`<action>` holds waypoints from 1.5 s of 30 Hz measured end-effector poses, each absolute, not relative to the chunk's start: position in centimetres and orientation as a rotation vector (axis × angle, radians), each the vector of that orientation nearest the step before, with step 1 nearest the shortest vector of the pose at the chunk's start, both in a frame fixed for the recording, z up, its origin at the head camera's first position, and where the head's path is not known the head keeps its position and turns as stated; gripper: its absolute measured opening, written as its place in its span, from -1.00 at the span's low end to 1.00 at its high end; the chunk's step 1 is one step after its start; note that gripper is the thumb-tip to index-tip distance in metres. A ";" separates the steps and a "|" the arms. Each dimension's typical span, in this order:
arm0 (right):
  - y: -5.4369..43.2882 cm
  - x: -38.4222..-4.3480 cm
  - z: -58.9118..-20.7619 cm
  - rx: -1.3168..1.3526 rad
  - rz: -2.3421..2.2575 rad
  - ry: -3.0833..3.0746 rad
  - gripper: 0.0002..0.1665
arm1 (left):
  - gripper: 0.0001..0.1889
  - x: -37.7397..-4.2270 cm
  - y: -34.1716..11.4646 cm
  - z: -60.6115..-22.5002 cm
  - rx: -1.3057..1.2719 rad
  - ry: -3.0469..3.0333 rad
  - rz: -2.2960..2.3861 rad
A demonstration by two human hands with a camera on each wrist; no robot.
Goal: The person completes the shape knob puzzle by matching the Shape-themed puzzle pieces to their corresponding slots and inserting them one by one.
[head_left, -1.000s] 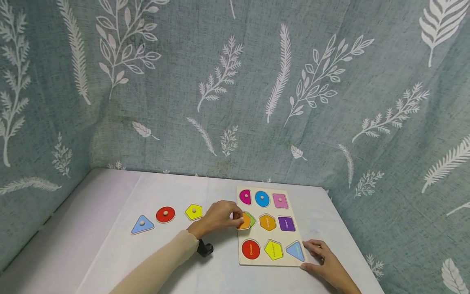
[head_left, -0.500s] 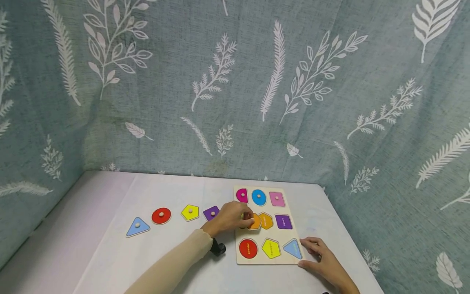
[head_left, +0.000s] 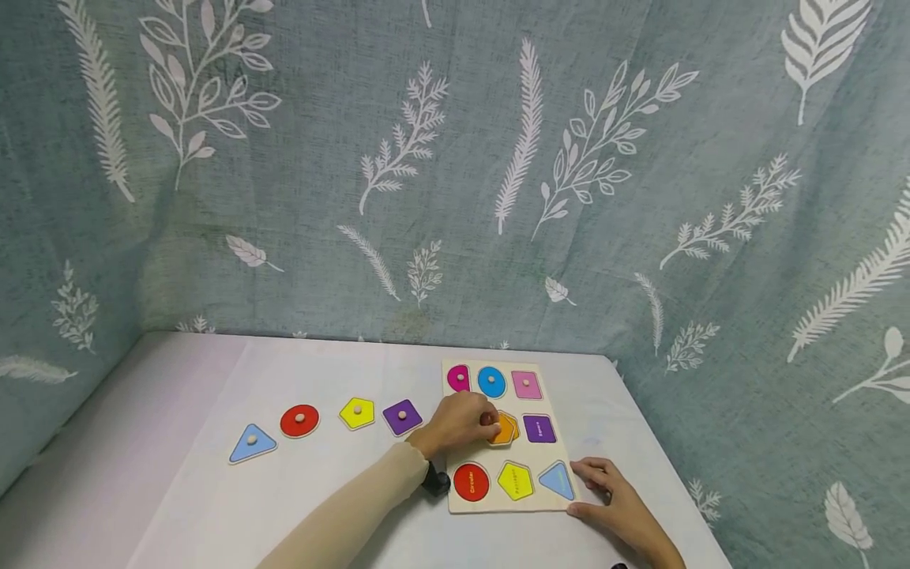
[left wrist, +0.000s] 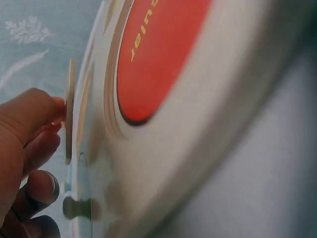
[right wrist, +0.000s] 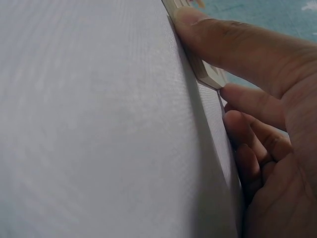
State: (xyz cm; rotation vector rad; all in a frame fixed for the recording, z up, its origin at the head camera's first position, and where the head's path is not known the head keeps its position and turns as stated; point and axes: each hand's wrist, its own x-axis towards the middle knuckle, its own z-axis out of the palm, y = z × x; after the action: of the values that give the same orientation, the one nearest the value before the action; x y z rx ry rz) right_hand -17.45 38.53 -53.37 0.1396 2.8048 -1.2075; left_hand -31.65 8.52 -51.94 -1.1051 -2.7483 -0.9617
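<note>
My left hand (head_left: 460, 423) pinches an orange hexagon puzzle piece (head_left: 502, 431) over the middle row of the wooden shape puzzle board (head_left: 543, 451). The piece overlaps the matching orange hexagon place from above. In the left wrist view the hexagon piece (left wrist: 69, 134) shows edge-on, close over the board, its knob hidden by the fingertips. My right hand (head_left: 617, 506) grips the board's near right corner, thumb on the near edge and fingers along the right side. Knobbed magenta, blue (head_left: 492, 382) and pink pieces sit in the far row; red, yellow and light blue places show in the near row.
Left of the board, a purple square (head_left: 402, 417), a yellow pentagon (head_left: 357, 413), a red circle (head_left: 299, 421) and a light blue triangle (head_left: 252, 445) lie on the white table, each with a knob. A patterned curtain (head_left: 455, 174) hangs behind.
My left hand has carried the orange hexagon rightward, from the left side of the middle row to the orange place. The right hand has stayed at the board's corner.
</note>
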 end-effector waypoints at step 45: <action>38.4 -17.5 -53.5 0.155 -1.212 2.811 -0.10 | -0.81 -32.3 10.6 -51.2 -0.937 -2.919 -0.961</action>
State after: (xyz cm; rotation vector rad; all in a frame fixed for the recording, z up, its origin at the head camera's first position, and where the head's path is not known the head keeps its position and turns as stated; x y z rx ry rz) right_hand -17.49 38.37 -53.47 0.1554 2.8108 -1.2123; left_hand -32.31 10.62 -51.16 -0.9370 -2.9188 -0.9610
